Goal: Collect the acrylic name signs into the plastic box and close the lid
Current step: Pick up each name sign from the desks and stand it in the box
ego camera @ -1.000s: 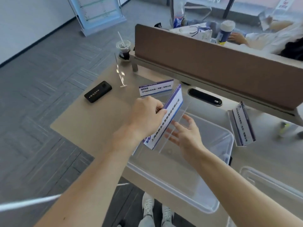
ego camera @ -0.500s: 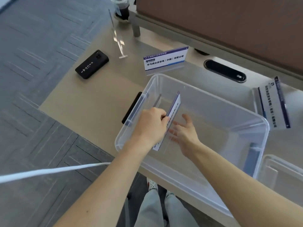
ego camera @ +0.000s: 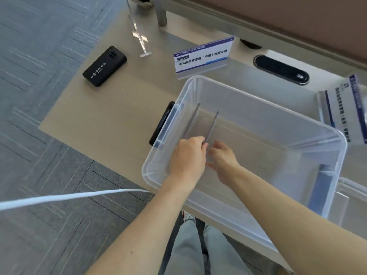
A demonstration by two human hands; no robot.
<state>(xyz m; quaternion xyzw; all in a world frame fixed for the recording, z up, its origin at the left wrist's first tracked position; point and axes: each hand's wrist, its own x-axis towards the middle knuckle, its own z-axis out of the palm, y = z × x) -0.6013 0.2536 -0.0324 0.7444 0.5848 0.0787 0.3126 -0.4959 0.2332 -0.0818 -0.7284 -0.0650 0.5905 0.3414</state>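
Two hands in plastic box (ego camera: 264,108), left hand (ego camera: 187,155) grip pinching upright sign (ego camera: 212,126) edge, right hand (ego camera: 223,157) open alongside.

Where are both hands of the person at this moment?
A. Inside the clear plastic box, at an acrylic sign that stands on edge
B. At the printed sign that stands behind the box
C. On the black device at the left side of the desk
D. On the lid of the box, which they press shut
A: the left hand and right hand are inside the plastic box, at the acrylic sign seen on edge.
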